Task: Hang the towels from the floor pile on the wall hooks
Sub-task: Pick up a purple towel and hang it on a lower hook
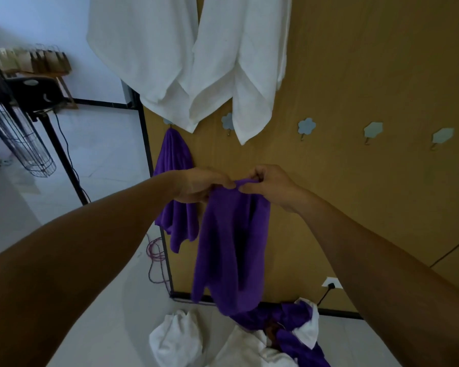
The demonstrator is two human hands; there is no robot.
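A purple towel [231, 247] hangs down in front of the tan wall, held by its top edge. My left hand [202, 185] and my right hand [270, 185] both pinch that edge close together. Behind my left hand another purple towel [174, 160] hangs from the leftmost hook. Two large white towels [143, 56] [244, 62] hang higher up on the wall. The floor pile [249, 337] of white and purple towels lies below, against the wall. Bare flower-shaped hooks [306, 127] [372, 129] [442, 136] run to the right; one more hook [227, 123] peeks out beside a white towel.
A black metal frame edge [154, 181] borders the wall panel on the left. A wire basket [24, 139] and a black stand [37, 94] are at the far left. Pink cable [155, 250] coils on the floor. A wall socket with a plug [331, 283] is low on the right.
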